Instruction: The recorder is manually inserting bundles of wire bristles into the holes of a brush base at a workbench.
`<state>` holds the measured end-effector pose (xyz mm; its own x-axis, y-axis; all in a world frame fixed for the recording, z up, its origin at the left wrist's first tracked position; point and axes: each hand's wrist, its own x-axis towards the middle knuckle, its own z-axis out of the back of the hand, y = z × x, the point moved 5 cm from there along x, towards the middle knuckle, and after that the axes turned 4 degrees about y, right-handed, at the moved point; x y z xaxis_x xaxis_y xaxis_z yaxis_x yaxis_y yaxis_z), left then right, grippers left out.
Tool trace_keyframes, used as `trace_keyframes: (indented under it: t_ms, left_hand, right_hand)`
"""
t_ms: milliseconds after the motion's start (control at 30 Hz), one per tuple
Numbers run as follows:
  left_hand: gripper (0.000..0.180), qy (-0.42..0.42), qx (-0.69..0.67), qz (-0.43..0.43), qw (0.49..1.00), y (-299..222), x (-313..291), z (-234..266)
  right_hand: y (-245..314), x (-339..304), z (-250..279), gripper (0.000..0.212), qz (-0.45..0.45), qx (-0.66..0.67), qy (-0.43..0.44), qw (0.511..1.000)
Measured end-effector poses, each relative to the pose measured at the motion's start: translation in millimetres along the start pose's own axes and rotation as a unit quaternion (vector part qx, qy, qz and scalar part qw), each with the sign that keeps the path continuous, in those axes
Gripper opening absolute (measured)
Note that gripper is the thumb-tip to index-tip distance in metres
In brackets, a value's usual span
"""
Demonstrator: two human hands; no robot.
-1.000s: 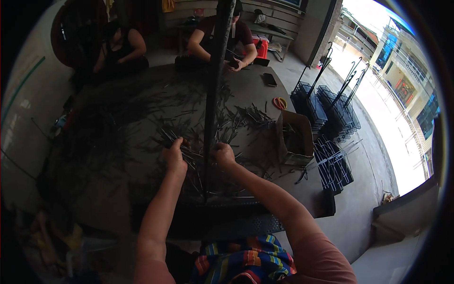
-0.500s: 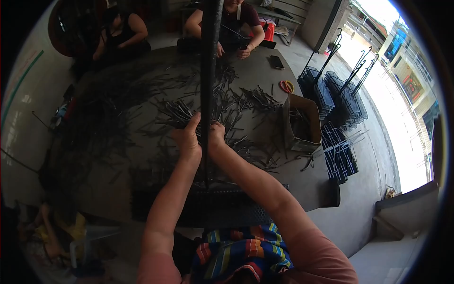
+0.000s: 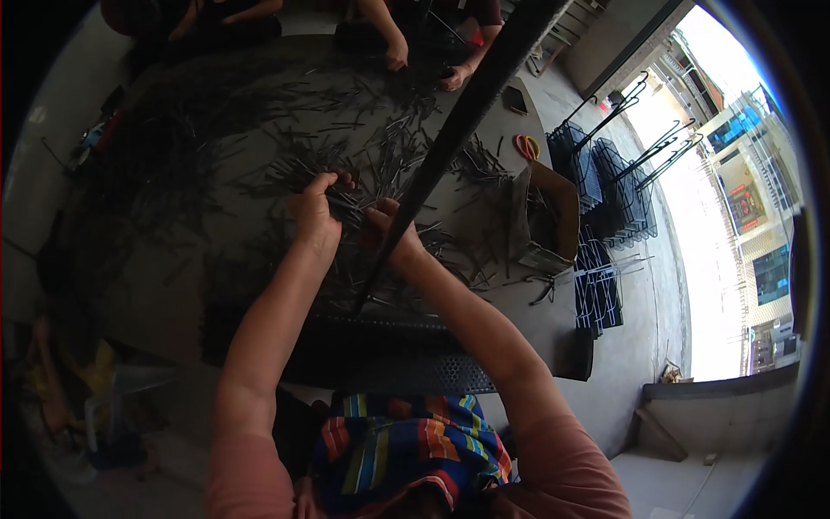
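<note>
Largest thing in my view: the wide dark round tabletop, strewn nearly all over with thin dark metal rods lying loose at every angle.

A long black bar crosses the picture on a slant, from the upper right down to a point just in front of my right hand; I cannot tell what it is fixed to.

At the near edge of the tabletop sits a black perforated metal panel, lying flat, between the rods and my striped, many-coloured cloth lower down.

Right of my hands, an open brown cardboard box stands on the tabletop, dark pieces inside. Beyond it, on the floor, black wire racks are stacked. A pair of orange-handled scissors lies just behind the box.

Far side of the tabletop: another person's hands at work among the rods.

My left hand is curled around a small bundle of rods, fingers closed over it, raised just above the pile. My right hand is just beside it, fingers pinched on the same bundle at its near end; part of this hand is hidden behind the bar.
</note>
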<state>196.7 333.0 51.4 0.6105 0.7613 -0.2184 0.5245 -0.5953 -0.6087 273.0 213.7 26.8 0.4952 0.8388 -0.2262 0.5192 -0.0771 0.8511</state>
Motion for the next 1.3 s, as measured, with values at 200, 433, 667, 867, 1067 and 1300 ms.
trace_keyframes:
  t_ms: [200, 433, 667, 867, 1067, 1300]
  left_hand:
    - [0.009, -0.047, -0.045, -0.043, 0.997, -13, 5, 27]
    - [0.008, -0.106, 0.017, -0.069, 0.992, -118, 3, 119]
    - [0.009, -0.195, 0.224, -0.188, 0.936, -229, -45, 259]
    - [0.033, -0.271, 0.379, -0.371, 0.803, -210, -106, 369]
    - [0.031, -0.330, 0.334, -0.178, 0.865, -182, -118, 416]
    - [0.031, -0.313, 0.086, -0.153, 0.933, -224, -145, 394]
  right_hand:
    - [-1, -10, 15, 0.009, 0.067, -0.029, -0.014, 0.997]
    - [21, -59, 81, 0.019, 0.113, -0.680, -0.087, 0.720]
    - [88, -138, 65, 0.010, 0.279, -0.613, -0.149, 0.724]
    - [86, -218, 40, 0.006, 0.291, -0.434, -0.152, 0.839]
    - [35, -284, 68, 0.011, 0.215, -0.353, -0.207, 0.887]
    - [-13, -327, 109, 0.009, 0.179, -0.255, -0.247, 0.917]
